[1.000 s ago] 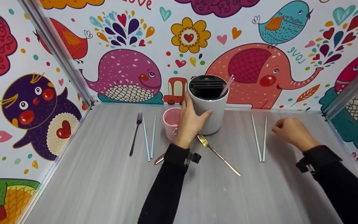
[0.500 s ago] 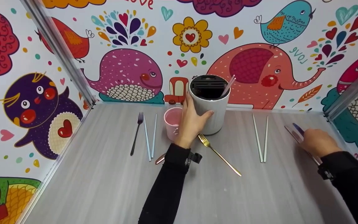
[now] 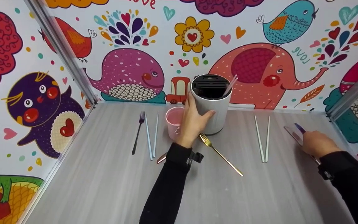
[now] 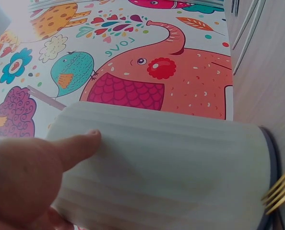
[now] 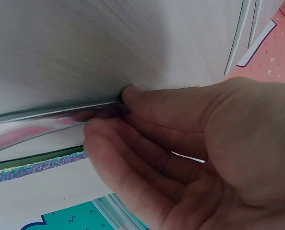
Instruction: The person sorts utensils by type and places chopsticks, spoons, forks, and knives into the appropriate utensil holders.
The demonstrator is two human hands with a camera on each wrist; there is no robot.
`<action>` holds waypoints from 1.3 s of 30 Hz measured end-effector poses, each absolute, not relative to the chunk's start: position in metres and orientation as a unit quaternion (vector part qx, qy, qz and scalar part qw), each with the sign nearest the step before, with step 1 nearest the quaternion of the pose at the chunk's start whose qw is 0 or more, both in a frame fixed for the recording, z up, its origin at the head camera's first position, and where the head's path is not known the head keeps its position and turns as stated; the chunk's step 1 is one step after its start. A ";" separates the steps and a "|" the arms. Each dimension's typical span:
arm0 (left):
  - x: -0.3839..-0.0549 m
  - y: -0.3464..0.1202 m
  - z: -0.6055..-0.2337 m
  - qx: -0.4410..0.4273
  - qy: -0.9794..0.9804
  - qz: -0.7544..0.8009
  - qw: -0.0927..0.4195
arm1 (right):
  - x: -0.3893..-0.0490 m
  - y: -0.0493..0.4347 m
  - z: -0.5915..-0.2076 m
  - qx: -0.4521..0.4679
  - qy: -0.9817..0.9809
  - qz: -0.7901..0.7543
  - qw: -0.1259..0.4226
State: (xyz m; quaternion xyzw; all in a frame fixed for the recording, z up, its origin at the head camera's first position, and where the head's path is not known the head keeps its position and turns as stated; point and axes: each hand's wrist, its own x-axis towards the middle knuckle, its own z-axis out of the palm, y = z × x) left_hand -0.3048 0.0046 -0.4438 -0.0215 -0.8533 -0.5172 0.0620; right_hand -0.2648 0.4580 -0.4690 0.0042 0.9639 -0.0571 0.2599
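Observation:
My left hand (image 3: 194,121) grips the near left side of a white cylindrical utensil holder (image 3: 217,113), which stands upright and has a black slotted top. Two thin pink sticks (image 3: 231,84) poke out of its right side. At the far right, my right hand (image 3: 318,143) pinches a shiny silver knife (image 5: 41,129) between thumb and fingers, low over the table. Beside that knife, a second one with a blue-purple iridescent blade (image 5: 41,167) is partly covered by the hand in the head view.
A pink mug (image 3: 173,124) stands left of the holder. On the table lie a gold fork (image 3: 224,157), a pair of pale green chopsticks (image 3: 259,137), pale blue chopsticks (image 3: 149,137) and a dark fork (image 3: 138,132). A copper-coloured utensil end (image 3: 161,158) shows beside the left sleeve. Printed walls enclose the table.
My right hand has moved right from beside the green chopsticks, down to the two knives, and now pinches the silver one. My left hand stays on the holder.

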 end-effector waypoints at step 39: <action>-0.303 0.005 -0.444 -0.024 -0.856 -0.512 0.070 | -0.258 0.375 -0.468 -0.044 0.967 -0.229 -0.103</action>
